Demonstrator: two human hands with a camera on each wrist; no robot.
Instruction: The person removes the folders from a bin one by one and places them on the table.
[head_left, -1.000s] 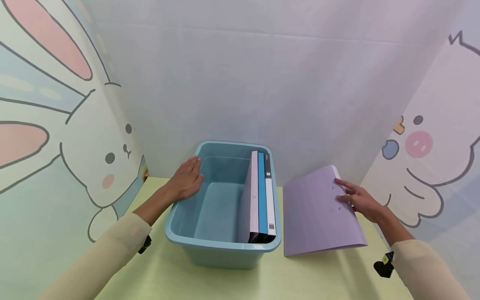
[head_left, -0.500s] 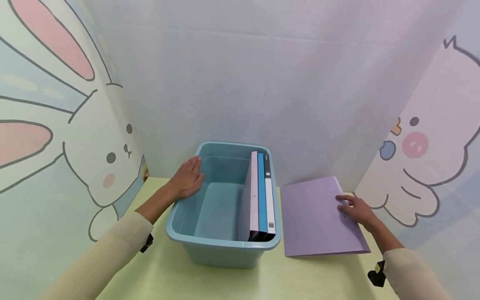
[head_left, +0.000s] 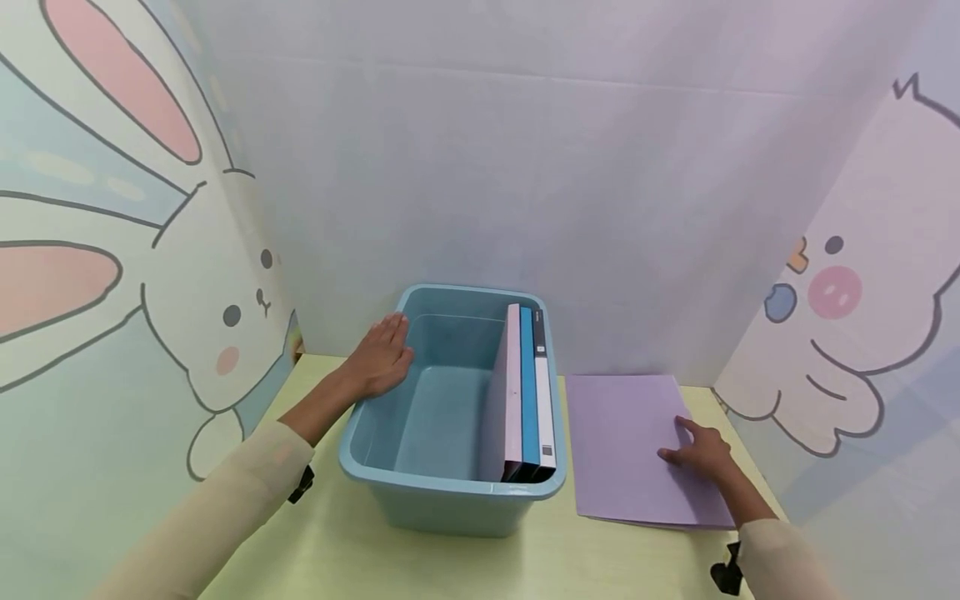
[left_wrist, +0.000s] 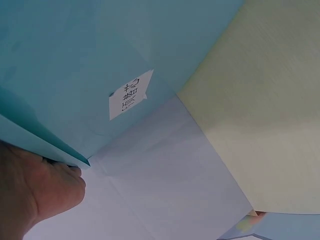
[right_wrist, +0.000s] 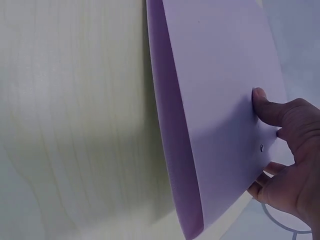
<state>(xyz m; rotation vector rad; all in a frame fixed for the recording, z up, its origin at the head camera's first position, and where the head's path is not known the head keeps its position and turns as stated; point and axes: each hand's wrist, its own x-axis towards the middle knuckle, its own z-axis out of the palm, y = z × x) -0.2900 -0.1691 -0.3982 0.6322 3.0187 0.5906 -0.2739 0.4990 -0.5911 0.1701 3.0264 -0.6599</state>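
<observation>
A light-blue plastic tub (head_left: pixel 450 508) stands on the table. Several box-like files stand upright along its right wall: a pale pink one (head_left: pixel 513 375), a blue one (head_left: pixel 529 383) and a black-and-white one (head_left: pixel 544 408). My left hand (head_left: pixel 378 358) rests on the tub's left rim, fingers fairly straight and thumb on the inner side. A purple file folder (head_left: pixel 615 442) lies on the table right of the tub. My right hand (head_left: pixel 701 454) holds its right edge; in the right wrist view the thumb (right_wrist: pixel 270 107) is on the cover and other fingers are at the edge.
A pale wood-grain table (head_left: pixel 360 567) carries everything. Behind it rises a plain light wall (head_left: pixel 525 183). Printed cartoon side walls show a rabbit (head_left: pixel 210 275) and a chick (head_left: pixel 885 292). A white handwritten label (left_wrist: pixel 131 95) is on the tub's outside.
The purple folder has gone from raised and tilted to lying nearly flat on the table. My right hand has moved down with it and nearer to me. The left hand stays on the rim.
</observation>
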